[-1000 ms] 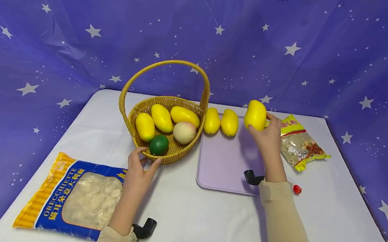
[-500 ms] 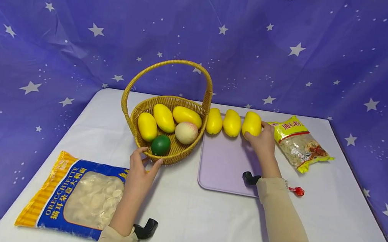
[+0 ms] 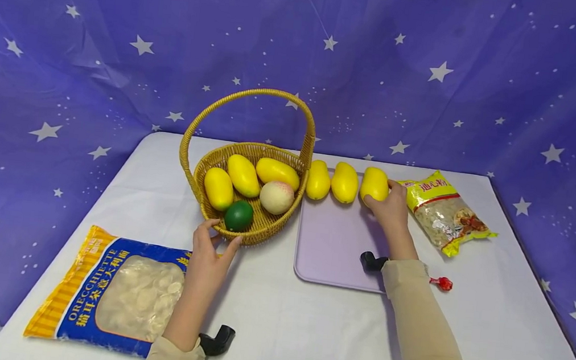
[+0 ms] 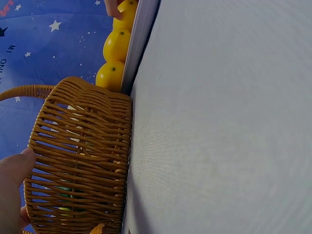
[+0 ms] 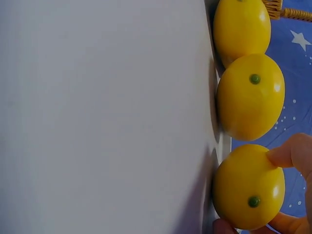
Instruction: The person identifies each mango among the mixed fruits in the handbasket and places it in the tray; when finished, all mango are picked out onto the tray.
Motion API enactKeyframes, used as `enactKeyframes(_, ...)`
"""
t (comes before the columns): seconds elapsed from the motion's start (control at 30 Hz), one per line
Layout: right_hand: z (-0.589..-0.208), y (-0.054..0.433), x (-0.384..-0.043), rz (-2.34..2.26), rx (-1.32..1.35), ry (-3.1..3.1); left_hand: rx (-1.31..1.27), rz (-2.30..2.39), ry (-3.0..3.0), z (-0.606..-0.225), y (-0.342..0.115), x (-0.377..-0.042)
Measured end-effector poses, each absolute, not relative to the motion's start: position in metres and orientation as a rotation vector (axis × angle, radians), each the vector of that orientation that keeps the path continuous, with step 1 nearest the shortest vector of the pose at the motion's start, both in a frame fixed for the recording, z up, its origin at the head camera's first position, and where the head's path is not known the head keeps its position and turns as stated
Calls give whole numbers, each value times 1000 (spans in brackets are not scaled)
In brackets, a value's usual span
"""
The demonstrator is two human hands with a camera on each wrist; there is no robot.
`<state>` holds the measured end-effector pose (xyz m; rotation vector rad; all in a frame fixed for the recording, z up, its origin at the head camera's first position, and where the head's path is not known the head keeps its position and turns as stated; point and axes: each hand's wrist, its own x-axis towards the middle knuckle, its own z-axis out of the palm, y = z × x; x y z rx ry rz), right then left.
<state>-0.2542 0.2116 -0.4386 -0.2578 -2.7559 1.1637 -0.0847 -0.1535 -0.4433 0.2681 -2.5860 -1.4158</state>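
Note:
My right hand (image 3: 394,213) holds a yellow mango (image 3: 374,183) at the back of the lilac tray (image 3: 336,247). In the right wrist view the thumb lies on one side of this mango (image 5: 249,187) and fingertips show below it. Two more mangoes, a middle one (image 3: 344,183) and a left one (image 3: 318,180), stand beside it in a row. My left hand (image 3: 209,262) grips the front rim of the wicker basket (image 3: 257,238), its thumb against the outer weave in the left wrist view. Inside the basket are three mangoes, a pale peach (image 3: 276,198) and a dark green fruit (image 3: 238,216).
A blue and yellow bag of orecchiette (image 3: 139,293) lies at the left front, partly behind the left forearm. Right of the tray lie a yellow pasta bag (image 3: 449,214) and a small red-wrapped sweet (image 3: 444,283). The basket handle (image 3: 251,93) arches high. A starry curtain (image 3: 378,85) hangs behind the table.
The right hand has lowered the mango from the air to the tray's back edge, beside the other two. The left hand has stayed on the basket rim. The view has shifted slightly.

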Motion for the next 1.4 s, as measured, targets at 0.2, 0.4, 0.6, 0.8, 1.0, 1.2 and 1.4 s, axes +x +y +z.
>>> enactKeyframes(0.2,-440,211,-256,1154,-229,-2793,276,-1421,-2584,-444,-155,-84)
enactKeyframes(0.4,-441,210,-257,1159,-210,-2821,292,-1423,-2584,-444,-155,-82)
enactKeyframes(0.6,-439,211,-255,1145,-196,-2858,299,-1439,-2597,-443,-154,-82)
enactKeyframes(0.8,-433,213,-251,1100,-176,-2853,294,-1443,-2602,-442,-153,-84)
enactKeyframes(1.0,-420,202,-245,1043,-75,-2656,280,-1431,-2587,-442,-152,-84)
enactKeyframes(1.2,-395,174,-237,1079,142,-2504,276,-1417,-2579,-442,-152,-84)
enactKeyframes(1.4,-380,136,-230,1080,388,-2533,265,-1418,-2583,-442,-154,-85)
